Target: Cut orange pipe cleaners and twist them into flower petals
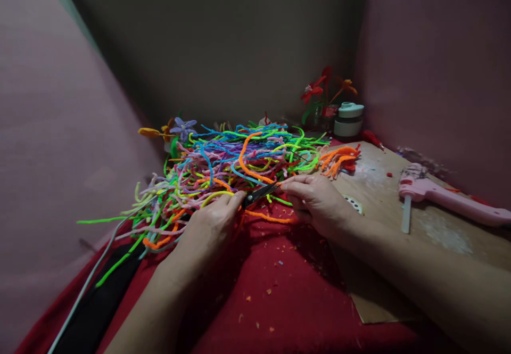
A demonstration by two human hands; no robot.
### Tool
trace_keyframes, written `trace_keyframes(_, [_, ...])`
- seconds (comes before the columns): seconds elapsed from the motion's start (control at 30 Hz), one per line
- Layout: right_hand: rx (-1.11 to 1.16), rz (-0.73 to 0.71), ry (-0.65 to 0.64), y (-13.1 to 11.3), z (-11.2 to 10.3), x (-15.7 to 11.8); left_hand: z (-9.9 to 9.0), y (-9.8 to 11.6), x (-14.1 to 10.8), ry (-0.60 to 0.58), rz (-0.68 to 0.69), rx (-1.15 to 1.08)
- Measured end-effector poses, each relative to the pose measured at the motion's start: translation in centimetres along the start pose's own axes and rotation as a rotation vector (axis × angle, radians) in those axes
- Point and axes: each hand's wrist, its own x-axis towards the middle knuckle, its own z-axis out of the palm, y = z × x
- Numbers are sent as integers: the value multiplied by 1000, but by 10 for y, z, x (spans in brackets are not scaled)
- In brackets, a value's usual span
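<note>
My left hand (215,213) is closed around the handle end of small black scissors (259,194), whose blades point right. My right hand (315,199) is pinched at the blade tips on the end of an orange pipe cleaner, mostly hidden by the fingers. Another orange pipe cleaner (267,217) runs just below the scissors, its right end by my right hand. Behind both hands lies a big tangled heap of multicoloured pipe cleaners (223,165).
A pink glue gun (451,197) rests on a brown board (383,226) at the right. An orange bundle (339,159), a mint-lidded container (348,120) and red flowers (313,89) stand farther back. Orange scraps dot the red cloth (255,274). A pale cable (93,269) crosses the left.
</note>
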Motion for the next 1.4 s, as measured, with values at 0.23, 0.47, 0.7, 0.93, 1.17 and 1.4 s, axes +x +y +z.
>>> trace_keyframes(0.23, [-34, -13, 7, -1, -1, 1, -4, 2, 1, -33, -26, 20])
trace_keyframes(0.47, [-121, -11, 23, -2, -1, 0, -7, 6, -1, -37, -33, 139])
trace_keyframes(0.7, [-232, -62, 48, -1, -5, 1, -10, 11, -2, -48, -19, 196])
trace_keyframes(0.93, [-163, -80, 6, -2, -4, 3, -7, 6, -1, -41, -5, 78])
trace_keyframes(1.17, [-43, -22, -51, -5, -5, 2, -6, 7, -2, -15, 23, -40])
trace_keyframes(1.4, [-101, -20, -35, -4, -3, 2, -5, 7, -1, -45, 29, -26])
